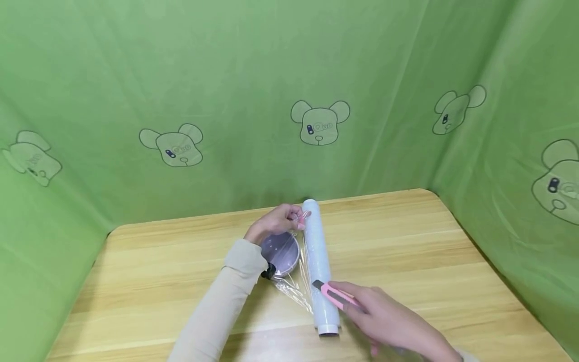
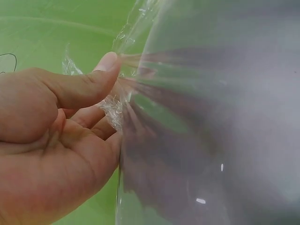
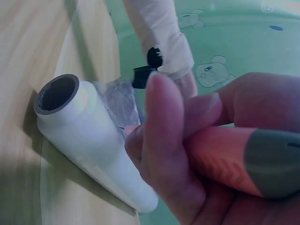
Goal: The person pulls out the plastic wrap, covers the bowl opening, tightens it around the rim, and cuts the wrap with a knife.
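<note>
In the head view my left hand (image 1: 277,220) is at the far end of a white roll of cling film (image 1: 319,256), beyond a purplish-grey bowl (image 1: 281,255). It pinches gathered clear film (image 2: 115,110) between thumb and fingers. The film stretches over the bowl and joins the roll's left side. My right hand (image 1: 384,314) grips a pink-and-grey utility knife (image 1: 335,294) by its handle. Its dark blade lies over the near part of the roll; whether it touches cannot be told. The right wrist view shows the roll's hollow end and the knife handle (image 3: 225,157).
Everything lies on a light wood-patterned table (image 1: 181,281). Green cloth (image 1: 244,75) with bear-head prints stands as a wall behind and on both sides. A black wrist camera (image 1: 269,271) on the left sleeve hangs close to the bowl's rim.
</note>
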`<state>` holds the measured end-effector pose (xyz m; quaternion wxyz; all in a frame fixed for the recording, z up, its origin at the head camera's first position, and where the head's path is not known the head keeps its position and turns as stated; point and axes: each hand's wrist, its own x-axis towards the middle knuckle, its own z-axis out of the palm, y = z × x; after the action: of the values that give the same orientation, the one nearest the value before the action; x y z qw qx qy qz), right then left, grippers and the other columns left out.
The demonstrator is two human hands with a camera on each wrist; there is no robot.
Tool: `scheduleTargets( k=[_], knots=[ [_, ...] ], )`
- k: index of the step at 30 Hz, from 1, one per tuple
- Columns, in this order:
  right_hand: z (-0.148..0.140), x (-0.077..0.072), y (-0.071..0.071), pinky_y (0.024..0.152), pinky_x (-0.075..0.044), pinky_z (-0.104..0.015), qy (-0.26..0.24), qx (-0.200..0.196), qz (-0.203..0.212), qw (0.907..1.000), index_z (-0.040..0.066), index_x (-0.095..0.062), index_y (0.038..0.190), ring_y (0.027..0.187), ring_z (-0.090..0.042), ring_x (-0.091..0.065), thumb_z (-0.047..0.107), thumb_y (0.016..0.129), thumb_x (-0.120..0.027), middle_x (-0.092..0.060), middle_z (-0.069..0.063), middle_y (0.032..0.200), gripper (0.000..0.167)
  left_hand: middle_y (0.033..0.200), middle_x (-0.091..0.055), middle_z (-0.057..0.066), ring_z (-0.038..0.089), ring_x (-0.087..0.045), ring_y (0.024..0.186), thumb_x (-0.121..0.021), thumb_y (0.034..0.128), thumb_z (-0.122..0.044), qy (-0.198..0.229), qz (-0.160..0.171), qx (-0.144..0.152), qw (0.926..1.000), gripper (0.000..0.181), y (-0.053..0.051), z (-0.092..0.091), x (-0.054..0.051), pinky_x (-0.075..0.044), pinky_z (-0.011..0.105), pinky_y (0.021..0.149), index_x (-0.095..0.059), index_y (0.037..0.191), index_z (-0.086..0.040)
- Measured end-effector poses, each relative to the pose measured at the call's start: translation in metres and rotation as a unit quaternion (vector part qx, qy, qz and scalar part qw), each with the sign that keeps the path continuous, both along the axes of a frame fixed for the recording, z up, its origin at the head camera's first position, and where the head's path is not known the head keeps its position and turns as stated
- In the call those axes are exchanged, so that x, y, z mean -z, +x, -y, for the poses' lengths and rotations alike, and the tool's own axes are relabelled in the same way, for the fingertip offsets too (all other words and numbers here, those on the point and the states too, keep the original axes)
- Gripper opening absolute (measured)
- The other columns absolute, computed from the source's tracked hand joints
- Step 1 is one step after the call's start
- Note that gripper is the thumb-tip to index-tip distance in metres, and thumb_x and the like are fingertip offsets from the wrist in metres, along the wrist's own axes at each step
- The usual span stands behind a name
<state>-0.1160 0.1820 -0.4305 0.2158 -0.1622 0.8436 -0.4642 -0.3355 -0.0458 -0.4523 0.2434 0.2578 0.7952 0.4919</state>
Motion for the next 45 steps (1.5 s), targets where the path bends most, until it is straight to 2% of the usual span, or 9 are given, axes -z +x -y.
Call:
scheduleTargets(
  k=[5,9,12,17,20,26,35,40,45],
  knots=[
    [0.005,0.006,0.0,0.031,-0.047,-0.029,0.001,-0.025,0.032,0.9992,0.013,-0.049,0.152,0.036,-0.009,-0.053,0.01,0.104,-0.054,-0.053,-0.001,0.06,0.048,0.082,-0.057,0.001,0.01,-0.052,0.077,-0.064,0.0937,0.008,0.002,0.009,-0.004,1.0,0.01,0.0,0.001,0.002,-0.046,0.018,0.067,-0.059,0.091,-0.001],
    [0.006,0.007,0.006,0.037,-0.046,-0.024,0.013,-0.043,0.024,0.9987,0.015,-0.053,0.149,0.039,-0.002,-0.048,0.017,0.107,-0.052,-0.05,0.008,0.056,0.042,0.11,-0.07,0.016,0.023,-0.066,0.111,-0.062,0.0933,0.01,0.007,0.01,0.0,0.9999,0.01,0.0,0.0,0.003,-0.052,0.021,0.081,-0.058,0.091,0.001],
    [0.005,0.006,0.009,0.055,-0.051,-0.022,0.032,-0.059,-0.022,0.9975,0.012,-0.054,0.149,0.05,0.001,-0.049,0.023,0.109,-0.05,-0.044,0.015,0.059,0.041,0.127,-0.066,0.026,0.032,-0.051,0.138,-0.062,0.0925,0.011,0.013,0.004,0.003,0.9999,0.01,0.0,0.0,0.004,-0.052,0.026,0.095,-0.057,0.09,0.002],
    [0.004,0.009,0.012,0.077,-0.047,-0.021,0.044,-0.076,-0.072,0.9936,0.013,-0.057,0.147,0.086,0.0,-0.055,0.028,0.11,-0.05,-0.059,0.015,0.085,0.041,0.129,-0.065,0.026,0.033,-0.051,0.138,-0.06,0.0929,0.012,0.015,0.004,0.001,0.9999,0.011,0.001,0.0,0.005,-0.053,0.03,0.099,-0.056,0.089,0.002],
    [0.004,0.011,0.014,0.081,-0.05,-0.021,0.036,-0.076,-0.064,0.9943,0.013,-0.058,0.146,0.091,0.001,-0.056,0.033,0.11,-0.049,-0.066,0.013,0.106,0.042,0.142,-0.058,0.026,0.033,-0.05,0.139,-0.059,0.0933,0.012,0.017,0.008,-0.004,0.9998,0.011,0.001,0.001,0.006,-0.053,0.029,0.099,-0.055,0.089,0.003],
    [0.001,0.022,0.016,0.082,-0.053,-0.022,0.025,-0.087,-0.079,0.9928,0.009,-0.058,0.145,0.094,0.0,-0.056,0.029,0.109,-0.052,-0.068,0.012,0.114,0.042,0.14,-0.06,0.024,0.033,-0.053,0.136,-0.061,0.0941,0.009,0.004,0.001,-0.017,0.9999,0.01,0.001,0.001,0.007,-0.053,0.03,0.093,-0.056,0.09,0.002],
    [-0.008,0.042,0.024,0.083,-0.057,-0.026,0.018,-0.109,-0.151,0.9824,0.002,-0.057,0.144,0.1,0.0,-0.059,0.017,0.105,-0.056,-0.069,0.0,0.124,0.041,0.14,-0.059,0.025,0.033,-0.054,0.135,-0.062,0.0922,0.011,0.008,-0.018,-0.024,0.9995,0.01,0.0,-0.001,0.006,-0.045,0.038,0.113,-0.058,0.09,0.002],
    [-0.012,0.05,0.03,0.079,-0.056,-0.025,0.018,-0.087,-0.11,0.9899,0.001,-0.054,0.146,0.095,0.0,-0.058,0.017,0.104,-0.058,-0.069,-0.004,0.125,0.045,0.129,-0.064,0.028,0.032,-0.05,0.139,-0.06,0.0924,0.013,0.023,-0.001,-0.017,0.9996,0.008,-0.002,-0.004,0.008,-0.039,0.036,0.117,-0.058,0.093,0.005],
    [-0.025,0.056,0.036,0.076,-0.049,-0.022,-0.055,-0.081,-0.041,0.9944,0.007,-0.048,0.152,0.097,-0.004,-0.057,0.013,0.106,-0.053,-0.064,0.001,0.128,0.047,0.126,-0.064,0.029,0.032,-0.048,0.14,-0.06,0.0926,0.013,0.024,0.013,-0.017,0.9995,0.008,-0.002,-0.004,0.009,-0.039,0.035,0.117,-0.058,0.094,0.005]
  ],
)
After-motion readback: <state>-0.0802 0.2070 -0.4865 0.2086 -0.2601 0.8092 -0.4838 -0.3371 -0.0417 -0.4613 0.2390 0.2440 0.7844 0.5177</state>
